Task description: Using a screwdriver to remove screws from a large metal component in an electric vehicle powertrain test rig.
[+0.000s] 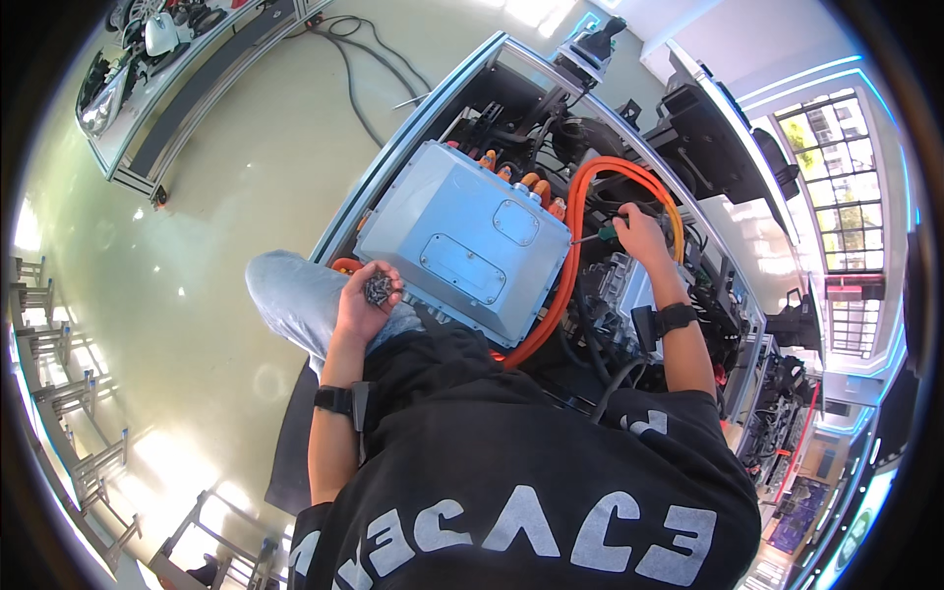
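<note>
My left hand (360, 311) is cupped, palm up, at the near left corner of a blue-grey metal box, with its fingers curled round a heap of small dark bolts (378, 288). At the box's right side my right hand (641, 234) is closed on a screwdriver (607, 232) with a green handle. Its thin shaft points left toward the box's edge; I cannot make out what the tip touches. On top of the metal box (403, 211) are two screwed-down cover plates (463, 268).
Thick orange cables (573, 258) loop between the box and my right hand. An aluminium frame (393, 128) surrounds the box and dark machinery. A cast metal unit (629, 293) lies below my right hand. Another workbench (187, 98) stands far left, and black cables (352, 74) lie on the floor.
</note>
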Demonstrator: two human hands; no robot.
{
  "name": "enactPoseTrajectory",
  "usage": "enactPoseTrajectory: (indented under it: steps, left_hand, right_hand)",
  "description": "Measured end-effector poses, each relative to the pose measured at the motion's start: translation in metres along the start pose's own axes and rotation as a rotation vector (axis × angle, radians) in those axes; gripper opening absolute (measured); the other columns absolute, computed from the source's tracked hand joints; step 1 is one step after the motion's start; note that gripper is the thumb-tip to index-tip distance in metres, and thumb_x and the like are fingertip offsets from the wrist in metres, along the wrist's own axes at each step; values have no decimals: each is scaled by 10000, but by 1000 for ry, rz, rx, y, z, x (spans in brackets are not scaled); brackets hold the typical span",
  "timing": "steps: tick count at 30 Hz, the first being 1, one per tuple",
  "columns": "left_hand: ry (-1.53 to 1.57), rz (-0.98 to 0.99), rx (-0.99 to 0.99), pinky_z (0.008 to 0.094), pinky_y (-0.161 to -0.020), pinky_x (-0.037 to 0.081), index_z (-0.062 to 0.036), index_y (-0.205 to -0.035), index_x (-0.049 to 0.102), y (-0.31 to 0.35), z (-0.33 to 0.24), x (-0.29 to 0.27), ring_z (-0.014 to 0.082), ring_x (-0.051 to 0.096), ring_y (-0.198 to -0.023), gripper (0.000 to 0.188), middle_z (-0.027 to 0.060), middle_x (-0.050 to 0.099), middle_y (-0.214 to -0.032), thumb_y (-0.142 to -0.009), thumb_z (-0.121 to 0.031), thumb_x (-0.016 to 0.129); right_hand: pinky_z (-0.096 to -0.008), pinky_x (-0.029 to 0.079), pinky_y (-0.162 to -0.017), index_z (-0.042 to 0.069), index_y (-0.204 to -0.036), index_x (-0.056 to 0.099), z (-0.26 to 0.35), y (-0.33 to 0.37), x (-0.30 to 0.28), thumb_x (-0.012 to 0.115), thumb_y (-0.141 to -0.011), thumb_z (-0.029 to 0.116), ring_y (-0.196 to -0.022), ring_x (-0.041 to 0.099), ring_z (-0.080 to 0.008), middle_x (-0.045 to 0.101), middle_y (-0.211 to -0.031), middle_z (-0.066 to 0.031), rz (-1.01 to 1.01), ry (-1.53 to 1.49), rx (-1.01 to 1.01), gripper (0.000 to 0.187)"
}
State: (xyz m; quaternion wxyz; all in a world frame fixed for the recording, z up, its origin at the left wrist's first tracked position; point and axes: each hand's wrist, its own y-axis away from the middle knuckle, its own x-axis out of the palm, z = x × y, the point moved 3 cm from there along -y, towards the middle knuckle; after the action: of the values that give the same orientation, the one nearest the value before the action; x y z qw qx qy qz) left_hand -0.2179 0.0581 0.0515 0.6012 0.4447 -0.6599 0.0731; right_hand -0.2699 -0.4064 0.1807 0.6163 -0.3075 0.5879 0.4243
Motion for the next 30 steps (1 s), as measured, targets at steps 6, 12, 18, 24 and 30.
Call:
enactPoseTrajectory:
  steps: [6, 12, 18, 24, 30]
  left_hand:
    - [2, 12, 10, 285, -620, 512, -18, -925, 553, -1, 2, 4, 210, 584, -792, 220, 105, 585, -854, -944, -220, 469]
    - [1, 10, 14, 284, -618, 509, -22, -922, 557, 1, 0, 2, 208, 584, -791, 215, 96, 585, -847, -945, -217, 468]
    - [-5, 7, 19, 287, -614, 512, -25, -919, 562, 0, 1, 5, 210, 587, -797, 217, 95, 588, -847, -944, -222, 475]
    - [6, 16, 9, 285, -613, 521, -27, -921, 564, -2, 1, 4, 211, 592, -799, 216, 96, 592, -847, -944, -222, 473]
    - [8, 28, 4, 282, -613, 527, -26, -917, 562, -3, 0, 4, 213, 593, -794, 218, 103, 591, -850, -946, -219, 465]
  right_hand:
    - [-415, 479, -830, 21, -1112, 584, -17, -3, 1, 680, -781, 307, -959, 628, -353, 656, -988, -199, 37, -158, -106, 448]
    - [-430, 485, -824, 11, -1055, 617, 5, 3, -6, 707, -774, 349, -958, 627, -374, 650, -978, -241, 62, -87, 51, 449]
    - [-469, 478, -821, 70, -1127, 601, -11, -1, 1, 630, -842, 335, -958, 613, -403, 658, -975, -230, 92, 2, 49, 391]
    - [-433, 445, -859, 64, -1208, 552, 7, 17, -10, 604, -843, 124, -1002, 568, -380, 604, -1040, -189, 87, -27, -322, 374]
    - [-419, 454, -838, 37, -1154, 591, 5, 17, -14, 642, -820, 133, -975, 584, -340, 600, -983, -165, 54, 95, -551, 352]
